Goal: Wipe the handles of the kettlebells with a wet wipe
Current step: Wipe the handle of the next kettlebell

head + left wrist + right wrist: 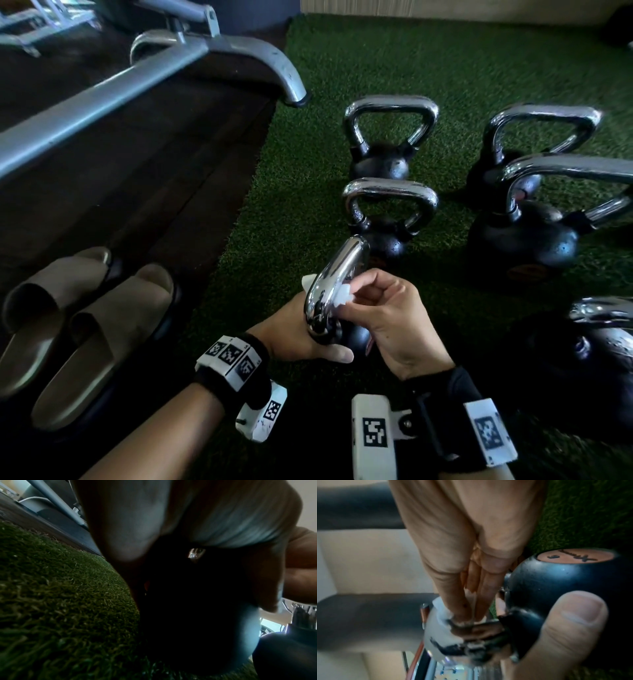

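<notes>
A small black kettlebell (352, 339) is tilted off the green turf, its chrome handle (337, 277) pointing up and away. My left hand (294, 330) grips its round body from the left, thumb across the near side. My right hand (358, 294) pinches a white wet wipe (340, 297) against the right side of the handle, low on its bend. In the right wrist view the fingertips (464, 609) press the wipe (441, 613) onto the chrome, beside the black body (556, 582) and my left thumb (573, 626). The left wrist view is mostly dark palm and kettlebell (188, 608).
Several more chrome-handled kettlebells stand on the turf (308, 171): two ahead (387, 137) (385, 219), larger ones to the right (527, 236) (596, 339). A pair of tan sandals (85, 325) lies on the dark floor at left, below a grey bench frame (137, 75).
</notes>
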Available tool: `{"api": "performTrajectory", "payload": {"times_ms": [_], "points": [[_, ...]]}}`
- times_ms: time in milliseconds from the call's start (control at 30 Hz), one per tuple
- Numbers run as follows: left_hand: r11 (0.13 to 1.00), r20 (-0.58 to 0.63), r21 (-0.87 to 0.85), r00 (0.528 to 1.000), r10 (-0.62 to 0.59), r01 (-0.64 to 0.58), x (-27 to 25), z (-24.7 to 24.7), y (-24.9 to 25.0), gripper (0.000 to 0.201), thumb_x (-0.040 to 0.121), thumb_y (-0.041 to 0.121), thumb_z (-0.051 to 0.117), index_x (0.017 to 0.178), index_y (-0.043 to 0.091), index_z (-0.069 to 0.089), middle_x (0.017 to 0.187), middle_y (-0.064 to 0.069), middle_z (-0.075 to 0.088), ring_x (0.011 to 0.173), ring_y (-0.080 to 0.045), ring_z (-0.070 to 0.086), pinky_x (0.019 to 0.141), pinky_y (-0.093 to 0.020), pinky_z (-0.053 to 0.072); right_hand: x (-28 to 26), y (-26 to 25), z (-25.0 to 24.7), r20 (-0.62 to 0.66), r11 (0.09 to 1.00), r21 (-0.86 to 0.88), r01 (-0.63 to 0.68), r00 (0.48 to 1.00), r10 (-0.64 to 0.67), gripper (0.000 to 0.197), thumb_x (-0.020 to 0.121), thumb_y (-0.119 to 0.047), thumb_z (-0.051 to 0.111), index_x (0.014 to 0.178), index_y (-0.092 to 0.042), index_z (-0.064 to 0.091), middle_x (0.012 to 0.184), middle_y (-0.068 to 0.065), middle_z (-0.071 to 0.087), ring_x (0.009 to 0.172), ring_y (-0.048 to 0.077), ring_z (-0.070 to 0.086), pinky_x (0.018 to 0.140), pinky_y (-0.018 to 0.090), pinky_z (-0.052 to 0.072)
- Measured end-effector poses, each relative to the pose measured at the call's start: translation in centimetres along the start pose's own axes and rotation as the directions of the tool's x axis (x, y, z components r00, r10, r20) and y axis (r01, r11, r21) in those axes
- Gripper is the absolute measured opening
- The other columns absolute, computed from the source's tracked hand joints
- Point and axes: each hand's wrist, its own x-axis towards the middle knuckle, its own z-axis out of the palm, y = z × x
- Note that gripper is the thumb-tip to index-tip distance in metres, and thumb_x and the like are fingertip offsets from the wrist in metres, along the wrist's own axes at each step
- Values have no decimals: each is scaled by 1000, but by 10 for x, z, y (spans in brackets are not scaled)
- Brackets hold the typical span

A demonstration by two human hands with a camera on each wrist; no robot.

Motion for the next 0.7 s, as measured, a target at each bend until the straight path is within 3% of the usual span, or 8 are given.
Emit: {"api": "performTrajectory", "payload": {"times_ms": [67, 133, 233, 367, 467, 533, 633, 700], "points": [[999, -6, 8, 999, 38, -38, 1, 1, -5, 65, 65, 5, 95, 108, 41, 61, 107, 38, 66, 107, 13, 62, 93, -10, 46, 3, 5, 5, -100, 988, -114, 104, 988, -115, 34, 68, 23, 78, 74, -9, 68, 83, 24, 76, 77, 33, 73, 75, 45, 61], [999, -18, 1, 998, 53, -53, 2, 3, -5, 65, 61, 9, 96, 107, 42, 64, 105, 25, 70, 105, 2, 66, 90, -15, 49, 5, 11, 10, -219, 960, -207, 189, 947, -234, 33, 68, 21, 78, 71, -10, 68, 78, 16, 77, 73, 26, 74, 68, 38, 61], [997, -41, 30, 997, 73, -71, 1, 5, -2, 74, 62, 6, 97, 116, 44, 63, 109, 20, 69, 106, 2, 65, 90, -18, 50, 3, 15, 10, -353, 938, -259, 229, 882, -313, 32, 69, 19, 76, 69, -12, 69, 75, 7, 77, 70, 15, 73, 66, 30, 56], [984, -39, 83, 986, 161, -158, -1, 6, 8, 99, 61, 17, 97, 133, 61, 45, 132, 14, 60, 127, -10, 59, 106, -40, 52, -8, 19, 10, -337, 914, -336, 229, 877, -343, 31, 67, 17, 78, 67, -12, 68, 77, 4, 78, 71, 17, 75, 65, 33, 58], [975, -51, 110, 978, 200, -194, -2, 7, 8, 105, 59, 22, 96, 144, 51, 41, 147, 6, 53, 139, -17, 51, 113, -51, 45, -6, 18, 11, -401, 885, -397, 245, 821, -407, 29, 69, 14, 79, 66, -12, 67, 81, 0, 79, 73, 15, 76, 68, 33, 59], [968, -73, 143, 974, 216, -204, -4, 7, 8, 116, 58, 17, 99, 145, 59, 36, 152, 15, 48, 143, -9, 45, 119, -45, 40, -1, 18, 7, -476, 884, -384, 266, 763, -436, 30, 69, 14, 79, 65, -13, 66, 81, 2, 79, 75, 18, 77, 70, 38, 61], [965, -59, 146, 972, 228, -218, -7, 5, 6, 125, 60, 4, 99, 132, 78, 30, 138, 44, 46, 136, 10, 45, 113, -19, 40, 3, 15, 0, -528, 890, -368, 267, 728, -437, 29, 71, 9, 84, 64, -14, 67, 81, 4, 79, 76, 22, 77, 72, 40, 63], [966, -66, 148, 972, 225, -214, -8, 4, 4, 124, 60, 5, 99, 134, 76, 30, 137, 42, 47, 135, 8, 47, 111, -18, 41, 4, 13, -2, -509, 872, -440, 213, 741, -438, 26, 71, 1, 87, 66, -17, 68, 79, -2, 78, 74, 13, 76, 71, 34, 62]]}}
